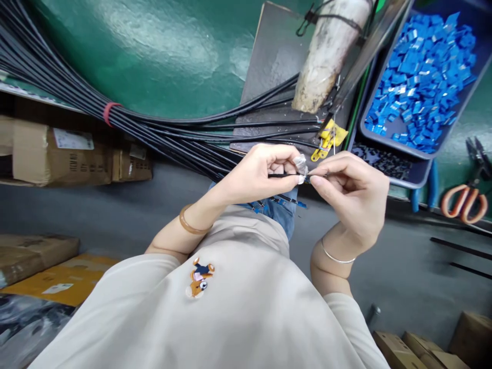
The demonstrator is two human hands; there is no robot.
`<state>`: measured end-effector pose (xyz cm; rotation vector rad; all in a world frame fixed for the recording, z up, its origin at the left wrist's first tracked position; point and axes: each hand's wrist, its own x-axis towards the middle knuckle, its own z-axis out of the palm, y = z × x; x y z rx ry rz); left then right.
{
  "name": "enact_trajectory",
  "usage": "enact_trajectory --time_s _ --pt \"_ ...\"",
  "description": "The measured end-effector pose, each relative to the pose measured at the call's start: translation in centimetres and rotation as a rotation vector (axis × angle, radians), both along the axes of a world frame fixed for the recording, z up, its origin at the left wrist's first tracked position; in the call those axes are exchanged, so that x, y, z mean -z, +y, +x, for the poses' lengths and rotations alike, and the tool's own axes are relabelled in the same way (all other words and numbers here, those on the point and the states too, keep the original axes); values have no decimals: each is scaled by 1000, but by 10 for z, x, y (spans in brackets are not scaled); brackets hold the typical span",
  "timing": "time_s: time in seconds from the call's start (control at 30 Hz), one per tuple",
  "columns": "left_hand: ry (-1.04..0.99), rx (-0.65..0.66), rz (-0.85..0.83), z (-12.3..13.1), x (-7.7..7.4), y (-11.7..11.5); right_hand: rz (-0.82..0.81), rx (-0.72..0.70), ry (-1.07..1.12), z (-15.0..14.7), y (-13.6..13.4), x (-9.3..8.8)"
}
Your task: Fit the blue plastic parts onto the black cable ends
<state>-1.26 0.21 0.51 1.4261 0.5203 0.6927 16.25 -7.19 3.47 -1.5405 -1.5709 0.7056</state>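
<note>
My left hand (265, 171) is closed around a black cable (282, 176) close to its end, thumb and forefinger pinching it. Whitish tape or film (301, 164) wraps the tips of its fingers. Just to the right, my right hand (349, 192) pinches the small wires at the cable's end between thumb and forefinger; fine detail there is hidden by the fingertips. Below the hands, over my lap, hang several cable ends with blue pieces (282, 201) on them. A yellow tool (329, 141) lies on the bench just beyond the fingertips.
A bundle of black cables (154, 125), tied with a red band (109, 113), crosses the green bench (172, 46). Blue connector pieces fill a tray (403, 146) at the right, over a lower bin with dark parts (384, 159). Orange-handled pliers (464, 202) lie beyond; cartons (77, 159) stand at left.
</note>
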Motion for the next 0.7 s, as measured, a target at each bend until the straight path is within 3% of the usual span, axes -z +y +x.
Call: enact_trajectory --time_s 0.2,0.43,0.7 --pt "19 18 -84 -3 -4 1 -24 3 -33 4 -2 1" --pt "28 36 -50 -4 -3 0 12 34 -58 -4 2 2" --pt "-77 -70 -219 -1 1 -2 156 270 21 -9 -2 7"
